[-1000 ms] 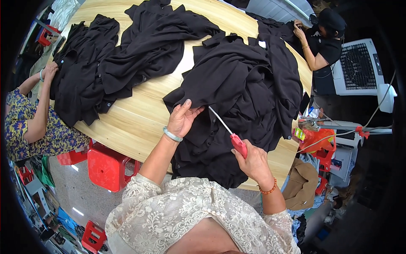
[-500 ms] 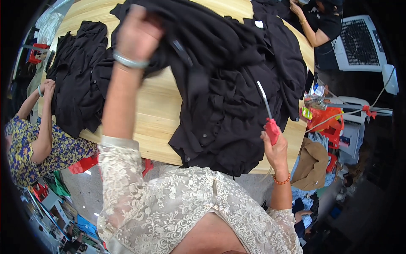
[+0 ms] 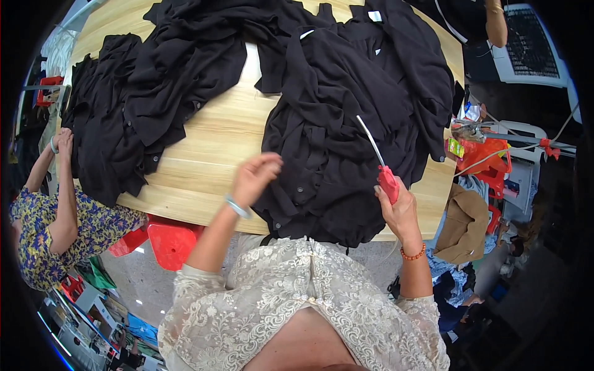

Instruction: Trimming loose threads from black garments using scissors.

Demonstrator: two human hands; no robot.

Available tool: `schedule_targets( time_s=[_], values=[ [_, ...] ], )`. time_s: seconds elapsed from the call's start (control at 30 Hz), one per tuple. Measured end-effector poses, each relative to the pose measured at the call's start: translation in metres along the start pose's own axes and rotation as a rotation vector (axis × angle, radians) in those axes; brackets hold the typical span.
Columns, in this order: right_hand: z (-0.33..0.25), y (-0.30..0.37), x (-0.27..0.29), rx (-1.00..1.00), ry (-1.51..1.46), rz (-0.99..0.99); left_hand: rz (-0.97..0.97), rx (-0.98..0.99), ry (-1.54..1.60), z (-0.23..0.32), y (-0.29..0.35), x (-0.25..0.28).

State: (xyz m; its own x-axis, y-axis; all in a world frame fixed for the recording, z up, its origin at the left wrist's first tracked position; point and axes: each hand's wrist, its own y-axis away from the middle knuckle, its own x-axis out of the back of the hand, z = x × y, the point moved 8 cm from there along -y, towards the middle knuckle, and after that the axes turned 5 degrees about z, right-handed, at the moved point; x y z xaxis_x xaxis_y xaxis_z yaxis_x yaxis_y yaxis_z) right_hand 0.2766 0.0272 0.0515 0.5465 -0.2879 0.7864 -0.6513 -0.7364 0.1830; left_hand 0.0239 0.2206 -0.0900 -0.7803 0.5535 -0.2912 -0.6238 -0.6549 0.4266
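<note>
My right hand point(image 3: 400, 209) grips red-handled scissors point(image 3: 382, 167), the thin blades pointing up and away over a heap of black garments point(image 3: 346, 117) on a round wooden table point(image 3: 210, 154). My left hand point(image 3: 253, 176) hovers at the left edge of that heap near the table's front rim, fingers loosely curled, holding nothing that I can see. A bracelet sits on each wrist. The black garment nearest me hangs over the table edge toward my lap.
A second pile of black clothes point(image 3: 142, 105) covers the table's left side, where a person in a patterned top point(image 3: 55, 222) touches it. Another person's arm point(image 3: 495, 21) shows at the far right. Red stools point(image 3: 170, 238) stand below; a brown bag point(image 3: 464, 226) and red crate point(image 3: 486, 161) sit right.
My left hand, raised high with black cloth half a second ago, has come down to the heap's near edge. The right hand with the scissors has shifted slightly left.
</note>
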Motion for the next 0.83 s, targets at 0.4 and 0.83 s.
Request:
schedule_targets(
  time_s=[0.4, 0.83],
  values=[
    [0.032, 0.026, 0.032, 0.063, 0.023, 0.002, -0.126, -0.166, -1.128, 0.0, 0.016, -0.093],
    [0.095, 0.084, 0.058, 0.019, -0.037, 0.1, 0.207, -0.392, -1.175, 0.076, -0.167, -0.078]
  ],
)
